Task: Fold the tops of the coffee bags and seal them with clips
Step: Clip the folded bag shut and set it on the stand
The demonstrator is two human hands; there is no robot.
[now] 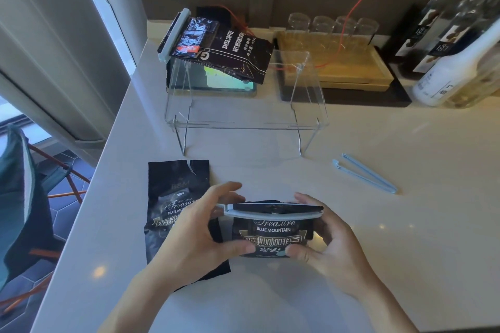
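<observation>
Hands meet at the lower centre of the frame around a black coffee bag [272, 235] printed "Treasure Blue Mountain". The left hand [201, 227] curls round the bag's left edge, thumb pressed on its front and fingers reaching behind the top. The right hand [326, 240] grips the right edge the same way, thumb on the lower front. A pale blue clip [273, 211] runs across the folded top of this bag, and it looks closed over the fold.

To the left, a second black coffee bag [173, 208] lies flat on the white desk [378, 238], its top unfolded and torn near the middle; the left hand covers part of it. At the right middle of the frame a second blue clip [365, 174] lies open on the desk, well apart from the hands.

In the upper centre stands a clear acrylic shelf [243, 105]. A third black bag [224, 48] rests tilted on its left end, with a pale clip [174, 35] along its folded top. Behind, 4 upturned glasses [332, 28] sit on a wooden tray [359, 70], with bottles [454, 43] at the upper right.
</observation>
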